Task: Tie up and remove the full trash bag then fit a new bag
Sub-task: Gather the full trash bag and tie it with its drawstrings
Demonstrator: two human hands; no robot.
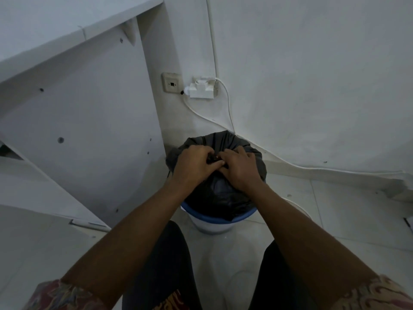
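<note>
Two hands at the gathered bag top, my left hand (194, 163) and right hand (240, 166) fingers curled, pinching the black trash bag (220, 193), bag seated in the blue-rimmed bin (212, 222) on the floor.

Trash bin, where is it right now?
In the head view the trash bin stands on the floor at centre, against the wall below the white plug adapter, holding the black bag.

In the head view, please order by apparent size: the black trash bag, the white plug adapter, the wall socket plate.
1. The black trash bag, clearly largest.
2. The white plug adapter and the wall socket plate: they look nearly alike, so I leave them unranked. Both sit farther away.
</note>
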